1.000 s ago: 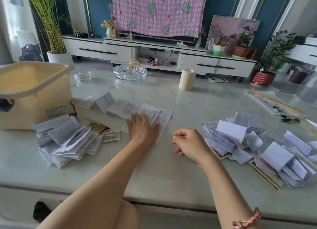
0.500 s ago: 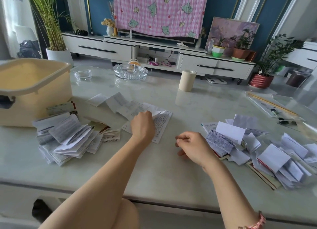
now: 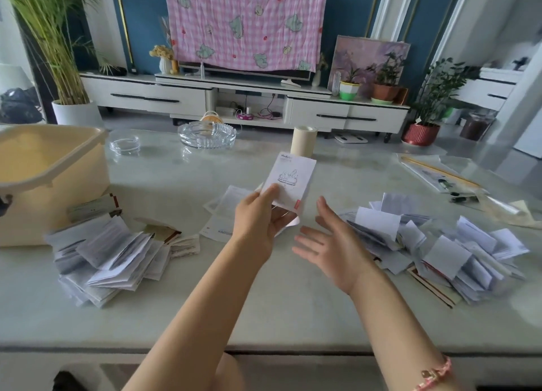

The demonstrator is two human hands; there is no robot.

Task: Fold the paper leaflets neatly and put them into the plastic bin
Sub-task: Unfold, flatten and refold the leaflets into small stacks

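My left hand (image 3: 259, 223) grips a folded white leaflet (image 3: 291, 182) with a line drawing on it, lifted above the table's middle. My right hand (image 3: 331, 244) hovers just right of it, fingers spread and straight, holding nothing. Part of an unfolded leaflet (image 3: 223, 211) lies flat on the table under the lifted one. A pile of folded leaflets (image 3: 111, 255) sits at the left, in front of the cream plastic bin (image 3: 58, 185). A second, looser pile of leaflets (image 3: 434, 244) spreads at the right.
Two glass ashtrays (image 3: 206, 134) (image 3: 124, 144) and a tape roll (image 3: 303, 140) stand at the far side of the pale table (image 3: 293, 308). Papers in a clear sleeve (image 3: 440, 175) lie at the far right. A TV cabinet (image 3: 234, 97) and potted plants stand behind.
My left hand picked the leaflet up off the table and raised it. My right hand went from loosely curled on the table to spread and lifted beside the leaflet.
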